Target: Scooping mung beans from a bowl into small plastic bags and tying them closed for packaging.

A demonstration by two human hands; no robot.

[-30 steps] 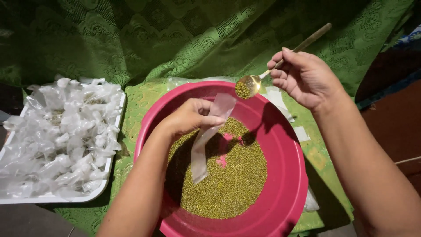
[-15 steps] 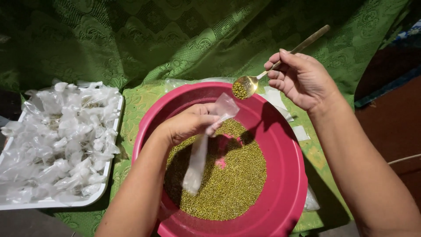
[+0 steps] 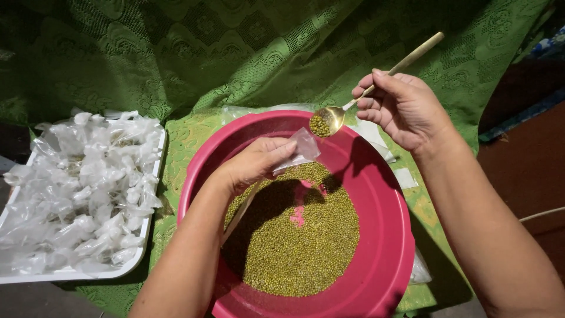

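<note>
The left hand (image 3: 253,165) was closed on a small clear plastic bag (image 3: 303,147), pinching it near the mouth between thumb and fingers, so that the open end pointed up toward the spoon while the rest of the bag hung down under the hand and was mostly hidden; the right hand (image 3: 406,109) was closed around the handle of a metal spoon (image 3: 329,119), the grip tight near the middle of the handle, and the bowl of the spoon carried a small heap of green beans (image 3: 319,125); the spoon was just above and beside the mouth of the bag, very near but, as far as I could tell, not yet touching it; both hands were held over the pink basin (image 3: 388,247), which still had a broad layer of the same green beans (image 3: 300,247) on its bottom, with a bare pink patch in the middle; to the left, a white tray (image 3: 70,274) was heaped with many small bags (image 3: 82,182), apparently filled and closed, though their content was hard to see; so I judged that a good part of the packing was done, and that much was left, because the basin was far from used up; all stood on a green patterned cloth (image 3: 188,135).
</note>
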